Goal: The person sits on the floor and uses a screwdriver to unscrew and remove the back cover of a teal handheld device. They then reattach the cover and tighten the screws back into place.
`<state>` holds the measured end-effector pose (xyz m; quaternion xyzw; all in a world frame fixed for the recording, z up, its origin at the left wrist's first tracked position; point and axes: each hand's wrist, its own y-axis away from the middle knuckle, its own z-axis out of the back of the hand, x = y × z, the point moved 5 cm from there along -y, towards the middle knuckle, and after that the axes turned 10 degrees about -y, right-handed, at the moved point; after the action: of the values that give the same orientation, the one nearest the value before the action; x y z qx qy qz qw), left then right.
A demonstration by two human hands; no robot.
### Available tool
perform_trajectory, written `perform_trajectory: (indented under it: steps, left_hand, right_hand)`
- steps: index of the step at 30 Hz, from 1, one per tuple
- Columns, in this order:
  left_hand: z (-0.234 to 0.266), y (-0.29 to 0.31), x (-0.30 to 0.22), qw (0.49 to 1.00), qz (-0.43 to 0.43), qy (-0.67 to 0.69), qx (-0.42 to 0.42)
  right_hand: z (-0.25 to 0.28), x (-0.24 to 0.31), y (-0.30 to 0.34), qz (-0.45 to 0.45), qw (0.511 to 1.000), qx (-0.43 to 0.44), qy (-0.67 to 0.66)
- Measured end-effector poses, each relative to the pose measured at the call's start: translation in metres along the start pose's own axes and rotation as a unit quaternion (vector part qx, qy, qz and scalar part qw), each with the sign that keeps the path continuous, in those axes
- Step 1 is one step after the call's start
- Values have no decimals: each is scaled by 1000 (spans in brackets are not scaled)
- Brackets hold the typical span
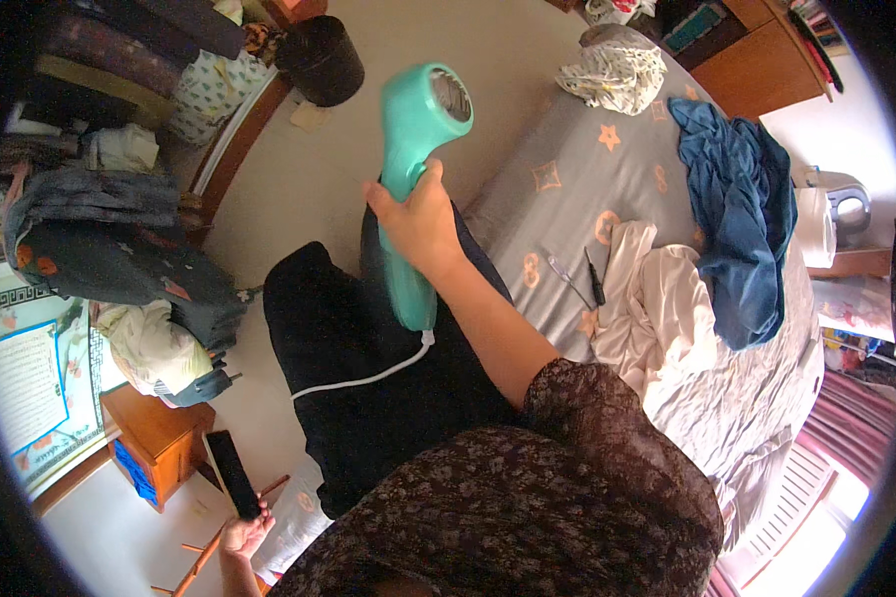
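My right hand [420, 221] is wrapped round the grip of a teal fabric shaver [414, 119], its round metal head pointing up and to the right. The shaver is held in the air over my dark-trousered legs [338, 338]. From its lower end a white cable [368, 380] curves away to the left across the trousers. Down at the lower left, my left hand [246, 530] is closed on the bottom end of a phone [231, 474] with a dark screen. The phone is tilted, with its top toward the wooden cabinet.
To the right is a bed [567, 149] with a grey patterned sheet. On it lie a blue garment [735, 209], a cream cloth [662, 298] and two thin tools [594, 277]. A black bin [321, 62] stands ahead. Clothes [119, 259] hang at the left above a wooden cabinet [159, 438].
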<state>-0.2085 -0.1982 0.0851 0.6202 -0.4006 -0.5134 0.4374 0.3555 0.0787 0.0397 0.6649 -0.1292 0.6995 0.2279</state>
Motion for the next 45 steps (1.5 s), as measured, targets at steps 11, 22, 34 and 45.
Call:
perform_trajectory:
  steps: [11,22,34,45]
  left_hand:
    - [-131,-49,-57,985,-63,78,138]
    - [-167,-50,-76,978,-104,11,179]
    - [-191,-59,-83,976,-109,-27,188]
    - [-197,-59,-82,970,-134,-20,203]
  right_hand:
    - [-22,-1,5,47,999,26,-3]
    - [-10,14,-19,-124,785,207,-570]
    - [-5,35,-30,-73,873,122,-466]
    - [-45,2,-22,-131,957,-35,-256]
